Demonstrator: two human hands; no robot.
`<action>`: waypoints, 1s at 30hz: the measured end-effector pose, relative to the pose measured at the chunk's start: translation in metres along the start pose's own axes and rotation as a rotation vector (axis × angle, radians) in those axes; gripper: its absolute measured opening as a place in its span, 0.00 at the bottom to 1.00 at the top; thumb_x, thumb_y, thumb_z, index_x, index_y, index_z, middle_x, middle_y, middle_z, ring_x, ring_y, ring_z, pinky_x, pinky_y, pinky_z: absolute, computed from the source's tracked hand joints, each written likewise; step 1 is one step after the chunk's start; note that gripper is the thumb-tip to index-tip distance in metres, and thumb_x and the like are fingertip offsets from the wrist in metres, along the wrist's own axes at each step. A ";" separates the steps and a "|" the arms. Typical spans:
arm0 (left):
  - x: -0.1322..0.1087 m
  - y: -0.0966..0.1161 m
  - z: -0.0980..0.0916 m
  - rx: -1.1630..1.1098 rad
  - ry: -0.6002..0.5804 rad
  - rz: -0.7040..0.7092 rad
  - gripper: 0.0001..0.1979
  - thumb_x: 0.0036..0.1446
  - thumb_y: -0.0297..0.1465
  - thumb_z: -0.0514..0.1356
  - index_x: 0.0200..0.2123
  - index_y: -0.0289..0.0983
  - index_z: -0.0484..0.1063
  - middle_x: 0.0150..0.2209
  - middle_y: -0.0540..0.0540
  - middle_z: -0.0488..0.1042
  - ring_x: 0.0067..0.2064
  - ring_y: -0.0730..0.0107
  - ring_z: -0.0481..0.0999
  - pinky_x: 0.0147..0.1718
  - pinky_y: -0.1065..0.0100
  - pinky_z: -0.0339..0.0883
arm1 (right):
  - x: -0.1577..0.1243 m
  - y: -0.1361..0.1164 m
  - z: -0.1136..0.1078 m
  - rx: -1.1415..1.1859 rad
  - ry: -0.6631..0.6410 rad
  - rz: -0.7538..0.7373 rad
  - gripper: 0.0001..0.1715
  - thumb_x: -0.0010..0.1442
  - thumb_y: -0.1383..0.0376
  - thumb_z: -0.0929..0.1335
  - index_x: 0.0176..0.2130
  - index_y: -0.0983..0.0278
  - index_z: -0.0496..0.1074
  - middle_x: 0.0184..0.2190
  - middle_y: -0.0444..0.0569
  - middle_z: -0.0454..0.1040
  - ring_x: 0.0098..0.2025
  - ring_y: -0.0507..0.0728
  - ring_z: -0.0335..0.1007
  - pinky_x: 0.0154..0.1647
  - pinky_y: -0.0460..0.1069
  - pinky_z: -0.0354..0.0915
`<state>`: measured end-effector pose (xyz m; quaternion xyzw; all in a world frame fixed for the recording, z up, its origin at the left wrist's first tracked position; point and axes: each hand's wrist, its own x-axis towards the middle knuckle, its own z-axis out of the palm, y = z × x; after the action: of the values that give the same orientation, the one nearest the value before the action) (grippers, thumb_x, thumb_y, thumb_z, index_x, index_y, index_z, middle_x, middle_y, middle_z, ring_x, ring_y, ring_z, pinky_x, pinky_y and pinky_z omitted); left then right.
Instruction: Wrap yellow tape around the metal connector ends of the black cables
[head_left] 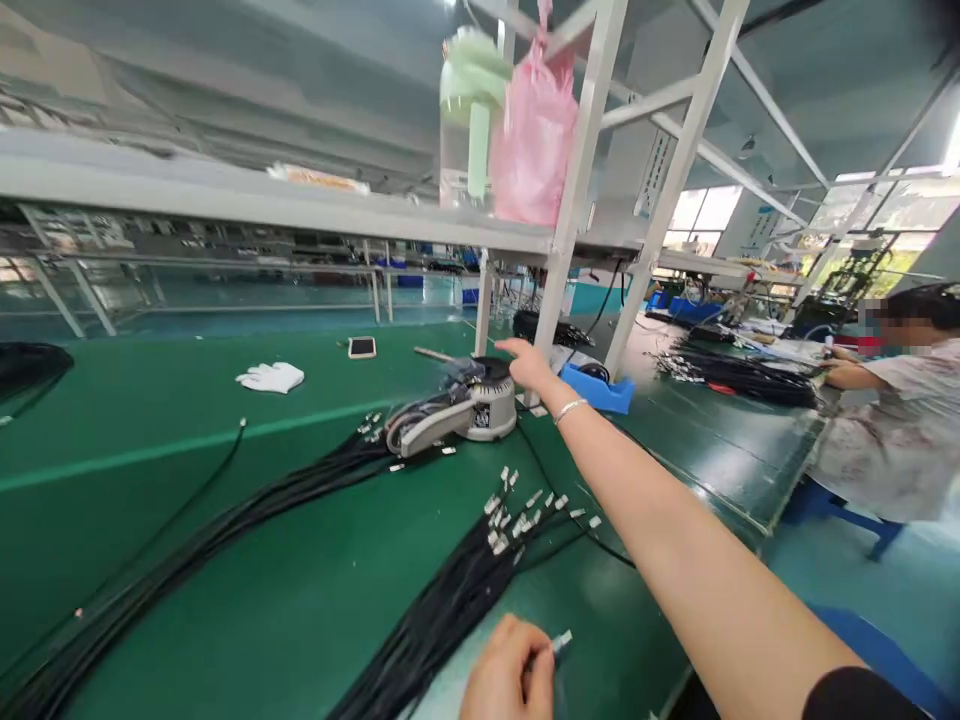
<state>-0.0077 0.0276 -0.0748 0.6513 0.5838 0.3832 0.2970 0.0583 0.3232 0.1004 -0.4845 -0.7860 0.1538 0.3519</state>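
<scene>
While pinching the white connector (pixel 561 641) firmly in the closed fingers of the left hand (pixel 506 670), hold the open right hand (pixel 531 366) just beside the tape dispenser (pixel 457 412) and lay the black cables (pixel 442 610) flat along the green bench (pixel 225 560).

The single view comes from a camera worn on the person's head, looking forward and down across a green workbench (pixel 187 560) from its near edge. It sits close above the black cables (pixel 442 610) and the left hand (pixel 506 672), with the right arm (pixel 675 530) reaching away from the lower right. The picture tilts, and its wide sweep takes in an overhead shelf (pixel 225 195), a seated co-worker (pixel 900 420) at right and distant windows (pixel 697 215).
</scene>
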 end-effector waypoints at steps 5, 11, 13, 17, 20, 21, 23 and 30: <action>0.005 0.029 -0.021 -0.087 0.056 -0.071 0.07 0.55 0.33 0.54 0.29 0.40 0.71 0.30 0.48 0.73 0.34 0.66 0.73 0.35 0.66 0.66 | -0.137 0.016 -0.017 0.233 0.057 0.079 0.23 0.63 0.68 0.55 0.55 0.66 0.63 0.49 0.53 0.73 0.47 0.54 0.71 0.43 0.49 0.68; 0.001 0.035 -0.015 0.001 0.086 -0.036 0.07 0.56 0.34 0.55 0.29 0.40 0.70 0.30 0.49 0.72 0.34 0.67 0.72 0.35 0.66 0.65 | -0.293 0.019 -0.017 0.678 -0.253 0.402 0.16 0.54 0.54 0.69 0.34 0.66 0.73 0.29 0.47 0.75 0.32 0.53 0.71 0.31 0.47 0.65; -0.002 0.038 -0.013 0.038 0.087 -0.020 0.07 0.57 0.35 0.54 0.30 0.40 0.70 0.31 0.49 0.71 0.34 0.67 0.71 0.35 0.67 0.65 | -0.305 0.018 -0.015 0.686 -0.290 0.424 0.15 0.52 0.56 0.70 0.33 0.66 0.74 0.27 0.45 0.74 0.30 0.52 0.70 0.32 0.47 0.64; -0.002 0.047 -0.017 0.080 0.056 -0.028 0.09 0.57 0.36 0.54 0.33 0.40 0.71 0.33 0.49 0.73 0.35 0.67 0.73 0.36 0.67 0.65 | -0.306 0.015 -0.014 0.732 -0.275 0.415 0.12 0.52 0.58 0.70 0.29 0.66 0.74 0.24 0.43 0.73 0.28 0.50 0.67 0.33 0.47 0.63; 0.003 0.054 -0.035 0.101 -0.116 -0.109 0.12 0.57 0.38 0.53 0.34 0.39 0.73 0.33 0.48 0.75 0.33 0.67 0.74 0.33 0.67 0.66 | -0.308 0.015 -0.015 0.757 -0.226 0.364 0.10 0.53 0.60 0.70 0.28 0.66 0.74 0.24 0.43 0.73 0.28 0.50 0.66 0.34 0.47 0.63; 0.004 0.056 -0.042 0.117 -0.209 -0.138 0.14 0.57 0.39 0.52 0.33 0.39 0.74 0.31 0.48 0.76 0.32 0.66 0.74 0.32 0.67 0.66 | -0.309 0.015 -0.015 0.766 -0.222 0.350 0.10 0.53 0.60 0.70 0.28 0.66 0.74 0.24 0.43 0.73 0.28 0.50 0.66 0.34 0.47 0.63; 0.006 0.060 -0.058 0.164 -0.369 -0.162 0.16 0.57 0.40 0.52 0.31 0.38 0.75 0.28 0.49 0.76 0.30 0.65 0.74 0.31 0.67 0.66 | -0.312 0.015 -0.017 0.778 -0.225 0.334 0.10 0.53 0.60 0.70 0.28 0.65 0.74 0.24 0.42 0.73 0.28 0.50 0.66 0.34 0.47 0.63; -0.004 0.074 -0.067 0.162 -0.211 -0.116 0.17 0.57 0.40 0.53 0.45 0.42 0.74 0.46 0.48 0.77 0.46 0.63 0.74 0.47 0.65 0.65 | -0.315 0.008 -0.023 0.770 -0.189 0.166 0.07 0.57 0.62 0.68 0.31 0.63 0.74 0.31 0.45 0.74 0.35 0.53 0.69 0.40 0.48 0.63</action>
<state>-0.0248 0.0094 0.0217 0.6749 0.6151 0.2462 0.3249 0.1692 0.0513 -0.0153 -0.3626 -0.6581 0.5089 0.4201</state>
